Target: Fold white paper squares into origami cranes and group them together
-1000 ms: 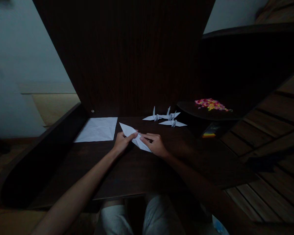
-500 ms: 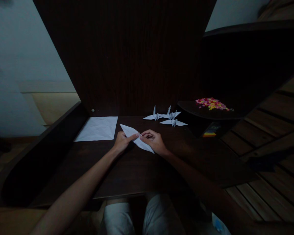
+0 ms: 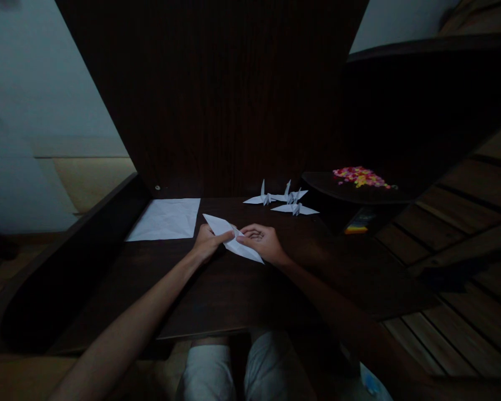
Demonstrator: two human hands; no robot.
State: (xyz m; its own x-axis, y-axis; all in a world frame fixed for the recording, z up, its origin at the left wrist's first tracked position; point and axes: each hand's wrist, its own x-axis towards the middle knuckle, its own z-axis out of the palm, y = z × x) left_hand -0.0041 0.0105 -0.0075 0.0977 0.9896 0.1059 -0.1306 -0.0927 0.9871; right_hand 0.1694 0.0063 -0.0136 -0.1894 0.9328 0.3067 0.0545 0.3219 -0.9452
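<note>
A folded white paper (image 3: 217, 224), long and pointed at both ends, is held between my two hands above the dark desk. My left hand (image 3: 207, 240) grips its left half, thumb on top and fingers behind. My right hand (image 3: 262, 240) pinches it near the middle, with the other fingers curled; what lies under those fingertips is hidden. Behind the hands stand three folded paper cranes: one (image 3: 259, 199) on the left, one (image 3: 291, 196) at the back and one (image 3: 295, 209) in front.
A flat, creased white paper sheet (image 3: 166, 219) lies at the desk's back left. On the raised corner shelf (image 3: 323, 186) is a heap of small pink, red and yellow pieces (image 3: 362, 177). A raised side panel (image 3: 67, 250) borders the desk (image 3: 217, 303) on the left.
My right thumb has shifted slightly down along the fold, and the paper's middle has opened a little toward the top. The cranes and the sheet stay put.
</note>
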